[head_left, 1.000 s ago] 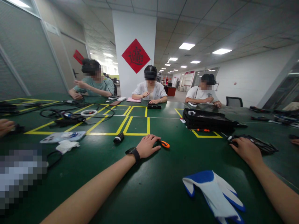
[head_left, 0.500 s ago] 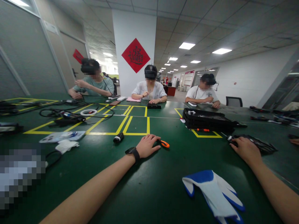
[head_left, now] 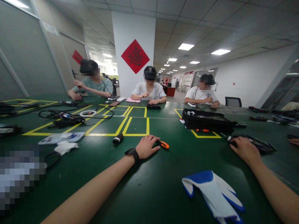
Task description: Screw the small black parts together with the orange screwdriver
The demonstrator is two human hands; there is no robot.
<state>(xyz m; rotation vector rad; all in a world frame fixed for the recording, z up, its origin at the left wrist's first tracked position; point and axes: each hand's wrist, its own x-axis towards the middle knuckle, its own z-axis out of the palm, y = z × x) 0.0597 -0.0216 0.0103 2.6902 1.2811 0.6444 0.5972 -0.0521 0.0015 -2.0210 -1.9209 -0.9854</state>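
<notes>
On the green table, my left hand lies palm down with its fingers stretched out. Its fingertips touch or nearly touch an orange-and-black handled tool, part of which the fingers hide. My right hand is closed around the dark handle of what looks like a screwdriver, its thin metal shaft pointing away to the left. Just behind that hand is a flat black item, partly covered. Nearer to me lies a blue-and-white work glove.
A black open case stands beyond my right hand, with small orange pieces before it. Left are a black cylinder, a crumpled tissue, a pale blue tray and cables. Three co-workers sit across the table.
My two hands stay where they were on the table. The view shifts very slightly. The co-worker at the far left has moved a raised hand a little.
</notes>
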